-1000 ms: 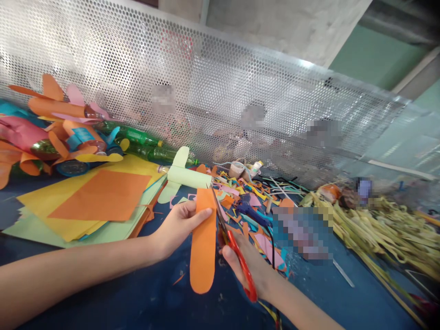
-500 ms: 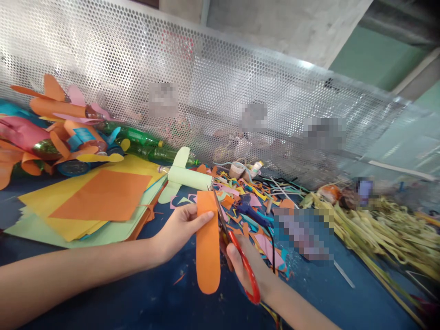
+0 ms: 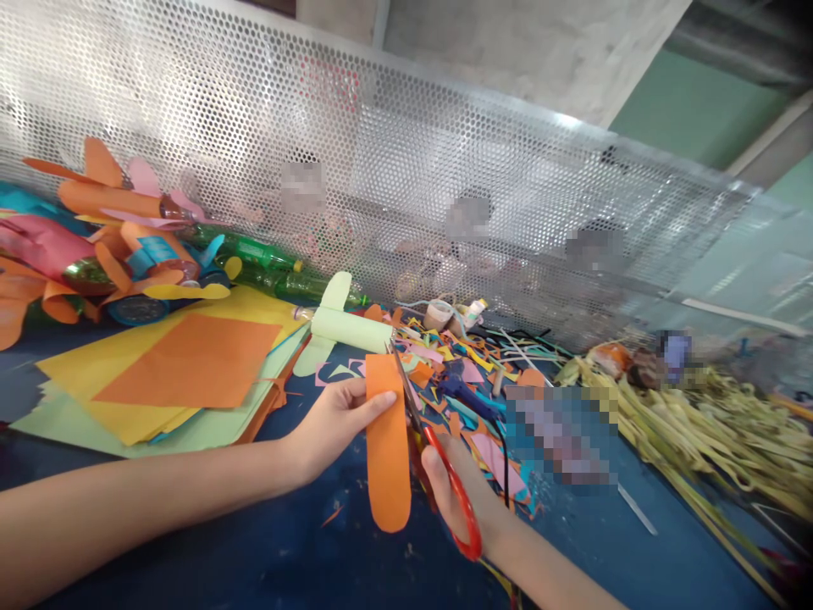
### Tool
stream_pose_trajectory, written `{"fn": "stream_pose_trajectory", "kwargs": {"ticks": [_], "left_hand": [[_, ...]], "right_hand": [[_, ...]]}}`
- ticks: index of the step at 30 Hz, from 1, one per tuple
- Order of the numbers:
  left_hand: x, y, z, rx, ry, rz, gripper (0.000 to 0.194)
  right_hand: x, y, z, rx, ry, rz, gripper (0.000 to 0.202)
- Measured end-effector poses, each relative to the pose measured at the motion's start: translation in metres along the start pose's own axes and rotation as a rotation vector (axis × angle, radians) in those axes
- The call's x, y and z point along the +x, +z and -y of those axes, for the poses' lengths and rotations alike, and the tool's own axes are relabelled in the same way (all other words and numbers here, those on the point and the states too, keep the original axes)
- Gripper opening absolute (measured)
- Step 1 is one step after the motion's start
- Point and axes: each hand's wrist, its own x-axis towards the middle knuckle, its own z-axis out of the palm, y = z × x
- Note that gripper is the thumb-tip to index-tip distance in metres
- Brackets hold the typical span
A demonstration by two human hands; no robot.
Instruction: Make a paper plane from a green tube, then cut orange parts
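Observation:
My left hand (image 3: 340, 424) pinches an orange paper strip (image 3: 389, 474) near its upper end, thumb on top. The strip's lower end is rounded and hangs toward me. In my right hand (image 3: 467, 487) is a pair of scissors with red handles (image 3: 468, 534); the blades lie along the strip's upper right edge. Whether the blades are parted is hard to make out. Just beyond the strip lies a plastic bottle wrapped in pale green paper (image 3: 352, 329), with paper fins sticking out from it.
Stacked coloured paper (image 3: 190, 364) lies at the left, behind it bottle models with paper fins (image 3: 120, 203) and green bottles (image 3: 267, 254). Paper scraps (image 3: 445, 356) and a blue glue gun (image 3: 467, 388) spread across the middle. Dried stalks (image 3: 711, 432) lie right. A perforated metal panel (image 3: 406, 152) stands behind.
The orange strip's lower end has lifted slightly and shifted a little right. Both hands keep nearly the same place and grip.

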Motion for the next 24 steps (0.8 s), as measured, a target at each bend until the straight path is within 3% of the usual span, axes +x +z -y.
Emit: {"fn": "stream_pose_trajectory", "kwargs": {"ticks": [8,18,24], "left_hand": [[0.001,-0.004,0.001,-0.014,-0.010,-0.047,0.023],[0.005,-0.006,-0.005,0.061,-0.014,-0.066,0.026],[0.015,-0.019,-0.005,0.161,-0.020,-0.072,0.028]], "right_hand": [[0.004,-0.005,-0.005,0.025,0.061,0.061,0.048],[0.001,0.003,-0.010,-0.019,0.125,-0.049,0.049],[0.005,-0.003,-0.018,-0.096,0.127,-0.016,0.047]]}}
